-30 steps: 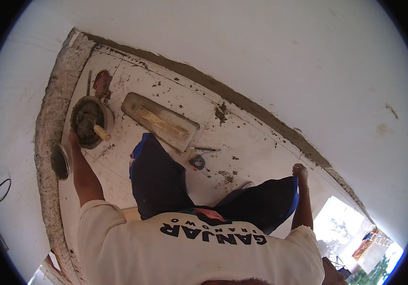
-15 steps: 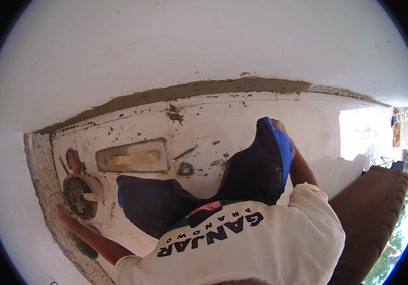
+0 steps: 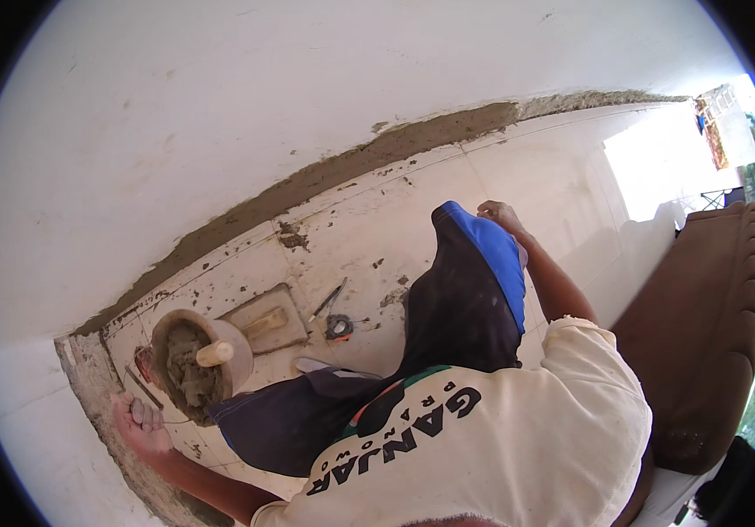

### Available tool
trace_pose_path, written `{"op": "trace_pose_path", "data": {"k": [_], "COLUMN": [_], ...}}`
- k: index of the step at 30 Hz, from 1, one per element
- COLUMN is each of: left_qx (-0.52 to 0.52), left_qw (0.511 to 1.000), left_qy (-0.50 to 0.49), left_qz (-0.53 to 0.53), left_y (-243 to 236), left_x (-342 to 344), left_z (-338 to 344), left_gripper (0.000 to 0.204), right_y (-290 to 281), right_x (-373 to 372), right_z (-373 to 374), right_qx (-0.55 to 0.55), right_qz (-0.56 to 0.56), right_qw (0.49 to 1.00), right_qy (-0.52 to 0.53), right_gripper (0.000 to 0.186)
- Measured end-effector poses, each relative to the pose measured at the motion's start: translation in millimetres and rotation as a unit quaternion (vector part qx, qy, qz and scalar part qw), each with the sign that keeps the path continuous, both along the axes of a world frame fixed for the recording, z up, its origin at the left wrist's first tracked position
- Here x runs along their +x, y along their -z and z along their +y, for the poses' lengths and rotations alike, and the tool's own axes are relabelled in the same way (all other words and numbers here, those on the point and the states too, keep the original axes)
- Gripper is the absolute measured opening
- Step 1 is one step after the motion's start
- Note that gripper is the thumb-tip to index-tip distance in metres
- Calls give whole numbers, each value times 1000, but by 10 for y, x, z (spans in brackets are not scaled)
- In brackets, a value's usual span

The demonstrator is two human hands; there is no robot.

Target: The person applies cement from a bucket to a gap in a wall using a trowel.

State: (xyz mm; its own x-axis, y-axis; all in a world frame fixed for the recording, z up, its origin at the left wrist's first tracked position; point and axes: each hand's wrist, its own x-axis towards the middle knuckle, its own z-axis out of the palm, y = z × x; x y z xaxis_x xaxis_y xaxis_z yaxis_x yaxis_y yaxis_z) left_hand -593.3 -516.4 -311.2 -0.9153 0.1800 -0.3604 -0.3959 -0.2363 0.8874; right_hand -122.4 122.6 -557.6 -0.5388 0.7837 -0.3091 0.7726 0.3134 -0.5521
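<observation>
My left hand (image 3: 142, 427) is closed round the thin wire handle of a pale bucket (image 3: 235, 356) at the lower left. The bucket is tilted and holds wet grey mortar (image 3: 191, 373). A wooden tool handle (image 3: 216, 354) sticks up out of the mortar; the tool's other end is buried. Beside my bent right knee is my right hand (image 3: 500, 216), its fingers loosely bent and apart, with nothing visible in them. Behind the bucket, partly covered by it, lies a rectangular plastering float (image 3: 294, 332) with a wooden grip.
A tape measure (image 3: 339, 328) and a thin pencil-like stick (image 3: 331, 297) lie on the tiled floor. Fresh grey mortar (image 3: 351, 158) bands the wall's foot, with crumbs spattered nearby. A rough unfinished strip (image 3: 87, 378) edges the left side. A brown sofa (image 3: 693, 342) stands at right.
My left hand has taken the bucket's handle and raised the bucket, which now overlaps the float. My right hand has come off my knee. The whole view has turned.
</observation>
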Motion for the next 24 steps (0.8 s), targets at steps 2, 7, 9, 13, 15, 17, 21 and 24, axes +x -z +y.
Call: {"op": "trace_pose_path", "data": {"k": [2,7,9,13,15,17,21,24], "left_qx": [56,63,33,-39,-65,-76,-106,-126], "left_qw": [994,956,940,898,872,850,810,787], "left_qy": [88,283,338,439,484,521,577,603], "left_qz": [-13,-45,-37,-12,-2,-3,-4,-18], "left_y": [-33,-238,-340,-492,-568,-554,-576,-512], "left_x": [85,413,532,838,973,1151,1615,1972], "left_z": [457,1928,2347,3157,3529,3928,4774,5315], "left_gripper": [32,29,27,24,24,25,26,26], "right_y": [-84,-584,-764,-1044,-1301,-1489,-1865,-2015], "right_x": [-14,29,-64,-156,-229,-124,157,249], "right_z": [-103,-323,-413,-312,-192,11,483,650], "right_qx": [-1,-103,-143,-219,-229,-226,-247,-275], "right_qz": [13,91,116,113,110,113,71,48], "right_qw": [1000,988,980,969,967,967,964,957], "right_qy": [-1,69,70,19,-7,-37,-64,-82], "right_gripper": [30,34,35,37,36,37,42,46]}}
